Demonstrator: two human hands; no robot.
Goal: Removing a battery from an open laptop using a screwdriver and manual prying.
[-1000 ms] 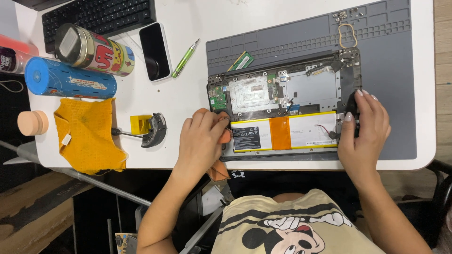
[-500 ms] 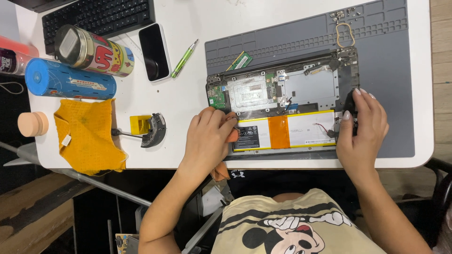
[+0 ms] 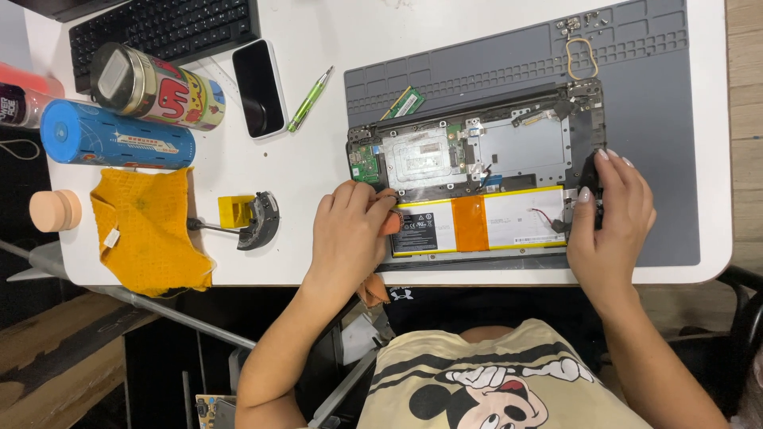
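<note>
An opened laptop (image 3: 509, 151) lies bottom-up on a grey work mat (image 3: 652, 95), showing its circuit board and a flat white and orange battery (image 3: 493, 224). My left hand (image 3: 346, 238) rests at the battery's left end, fingers closed around a small orange tool (image 3: 391, 224) whose tip touches the laptop's left side. My right hand (image 3: 608, 218) grips the laptop's right edge, fingertips curled over a black part there.
On the white table (image 3: 318, 48) to the left are a yellow cloth (image 3: 147, 230), a black and yellow tool (image 3: 250, 218), a phone (image 3: 258, 87), a green pen (image 3: 310, 99), a blue tube (image 3: 115, 143), a printed can (image 3: 155, 87) and a keyboard (image 3: 167, 24). A memory stick (image 3: 407, 103) and a wire loop (image 3: 582, 57) lie on the mat.
My left hand has slid slightly right, bringing its fingers and the orange tool up against the battery's left end. My right hand stays on the laptop's right edge.
</note>
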